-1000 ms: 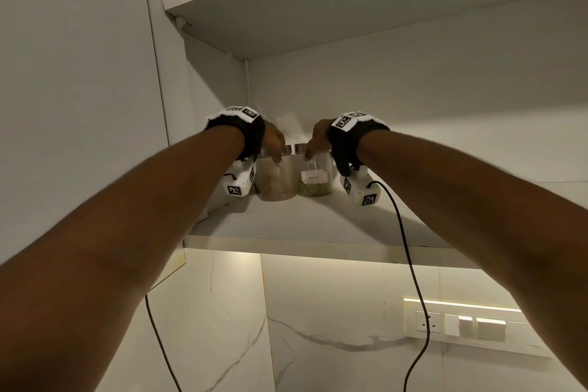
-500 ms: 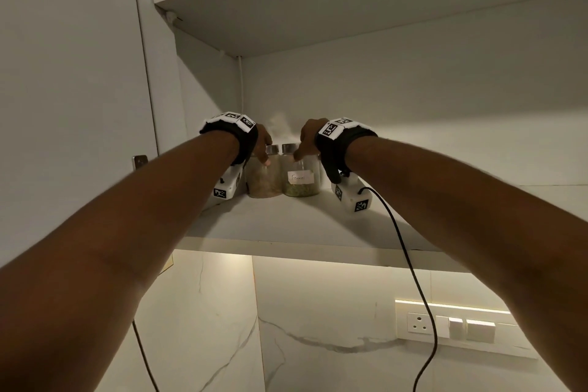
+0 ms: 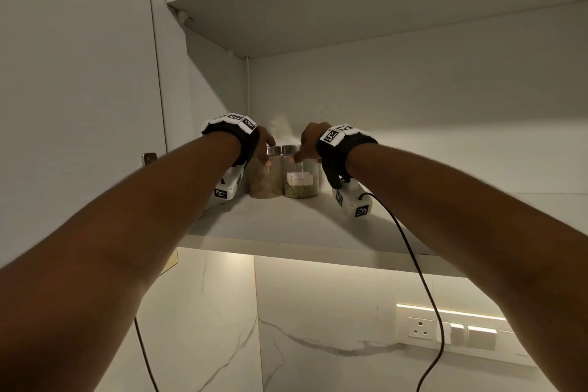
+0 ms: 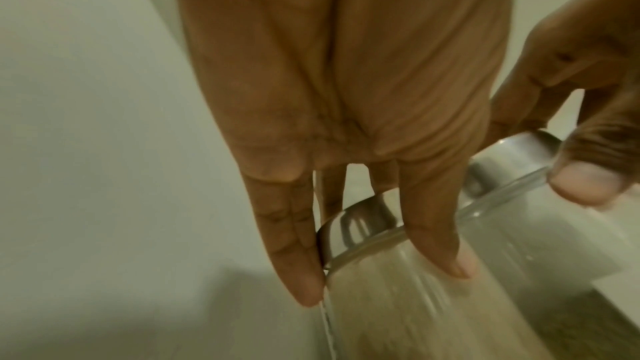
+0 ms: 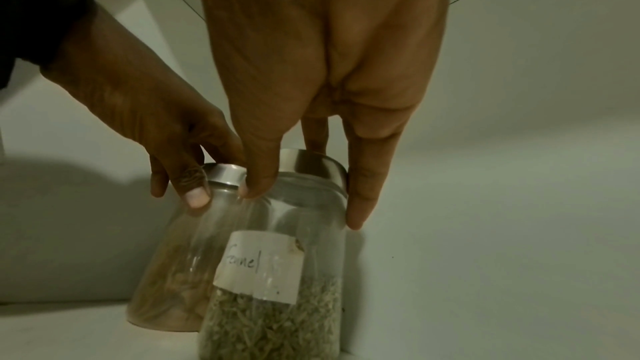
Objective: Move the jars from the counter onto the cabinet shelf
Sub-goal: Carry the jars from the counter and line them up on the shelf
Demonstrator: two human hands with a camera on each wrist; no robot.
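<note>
My left hand [image 3: 262, 145] grips the brown jar [image 3: 266, 178] by its lid, my right hand [image 3: 310, 145] the fennel jar [image 3: 300, 180]. Both stand touching, deep on the shelf [image 3: 286, 226]. Placing looks done; next I should loosen my fingers gently.

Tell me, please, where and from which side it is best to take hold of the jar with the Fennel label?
Grip the Fennel jar at its steel lid, coming from above: it stands upright, and the neighbouring jar blocks its left side.

Silver-lidded jars [image 3: 266, 173] hold tan and green [image 3: 300, 181] contents on a white shelf [image 3: 286, 223]
</note>
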